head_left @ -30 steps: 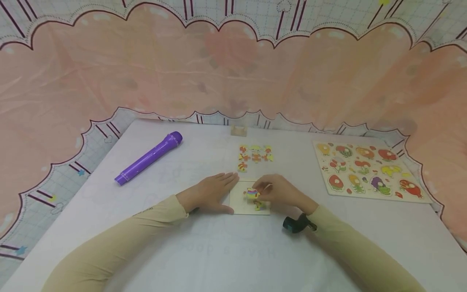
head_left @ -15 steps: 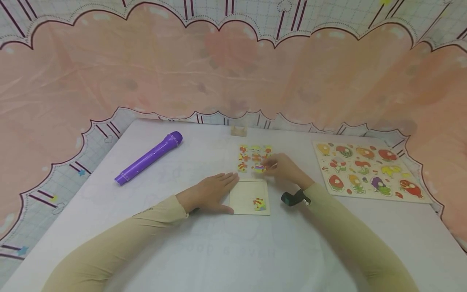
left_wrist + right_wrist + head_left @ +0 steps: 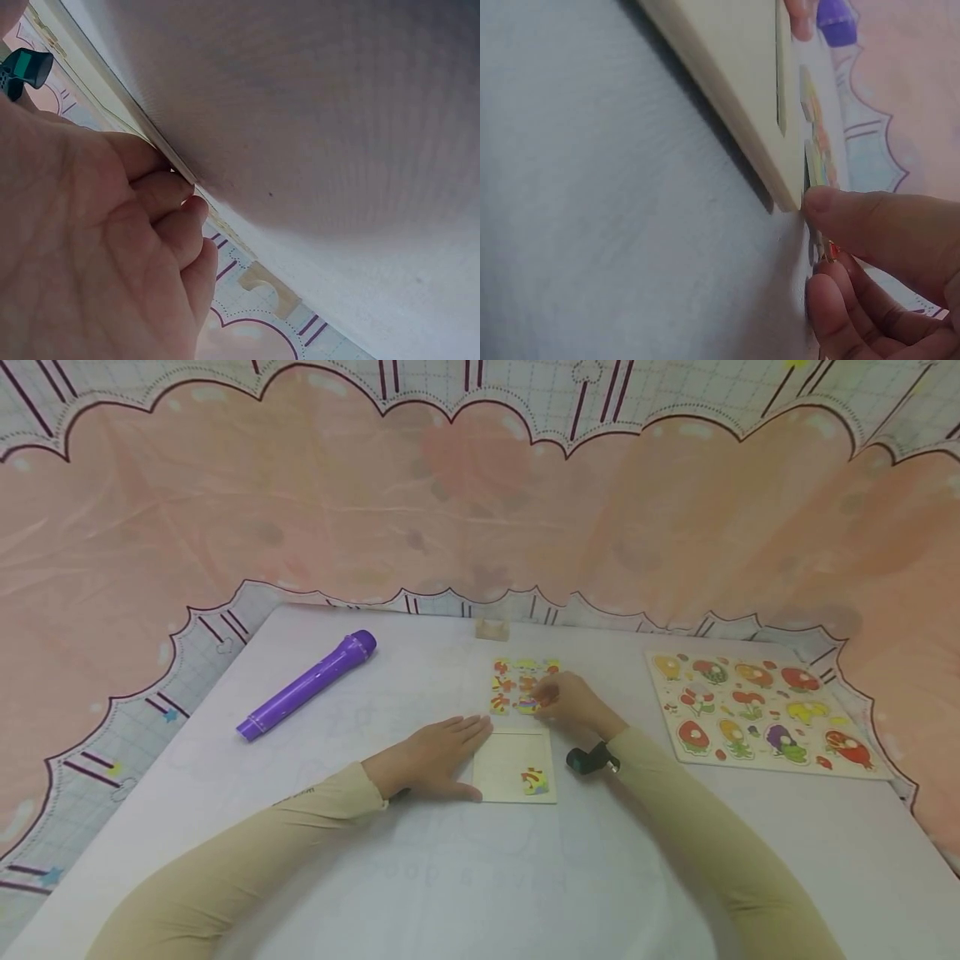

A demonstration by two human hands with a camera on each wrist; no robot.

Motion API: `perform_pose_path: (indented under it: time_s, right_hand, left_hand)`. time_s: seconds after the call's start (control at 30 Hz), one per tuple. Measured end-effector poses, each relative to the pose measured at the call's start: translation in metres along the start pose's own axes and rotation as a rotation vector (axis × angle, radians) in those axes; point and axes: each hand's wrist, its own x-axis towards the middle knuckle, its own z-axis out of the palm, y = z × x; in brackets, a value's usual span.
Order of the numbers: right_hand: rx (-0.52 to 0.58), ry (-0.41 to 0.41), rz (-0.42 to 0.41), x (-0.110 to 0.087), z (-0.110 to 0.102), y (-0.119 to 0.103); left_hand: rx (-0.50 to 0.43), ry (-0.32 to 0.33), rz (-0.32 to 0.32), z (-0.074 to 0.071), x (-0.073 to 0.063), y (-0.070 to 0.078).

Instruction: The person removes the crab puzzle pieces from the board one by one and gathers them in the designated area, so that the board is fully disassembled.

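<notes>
My left hand (image 3: 437, 758) lies flat with straight fingers at the left edge of a pale wooden puzzle tray (image 3: 498, 768). In the left wrist view its fingertips touch the tray's edge. One yellow and orange puzzle piece (image 3: 535, 781) lies in the tray's near right corner. Beyond the tray, loose puzzle pieces (image 3: 501, 683) stand in rows on the table. My right hand (image 3: 573, 702) pinches a rainbow-striped puzzle piece (image 3: 528, 703) in the nearest row, its thumb (image 3: 870, 221) at the piece's edge. The right hand hides part of the right-hand column.
A purple toy microphone (image 3: 307, 685) lies at the left of the white table (image 3: 360, 877). On the right is a fruit and vegetable peg board (image 3: 765, 714). A small wooden block (image 3: 492, 629) stands near the back edge, before the patterned cloth (image 3: 337, 493).
My right hand has carried the rainbow-striped puzzle piece away from the tray to the nearest row of loose pieces, then shifted slightly left. The left hand has stayed in place.
</notes>
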Motion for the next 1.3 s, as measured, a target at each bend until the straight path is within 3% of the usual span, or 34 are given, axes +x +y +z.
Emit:
perform_pose_path:
  time_s: [0.37, 0.67, 1.1, 1.3]
  right_hand:
    - [-0.009, 0.001, 0.041, 0.001, 0.001, 0.0]
    - [-0.027, 0.013, 0.013, 0.0, 0.0, 0.002]
    - [0.013, -0.005, -0.04, -0.04, -0.006, -0.007]
    - [0.044, 0.003, -0.151, -0.062, -0.001, -0.01]
  left_hand:
    - [0.012, 0.003, -0.005, -0.001, 0.0, -0.001]
    - [0.01, 0.008, -0.001, -0.001, 0.0, -0.001]
    - [0.009, -0.005, -0.014, 0.001, 0.003, -0.001]
    - [0.0, -0.005, -0.013, 0.0, 0.002, -0.001]
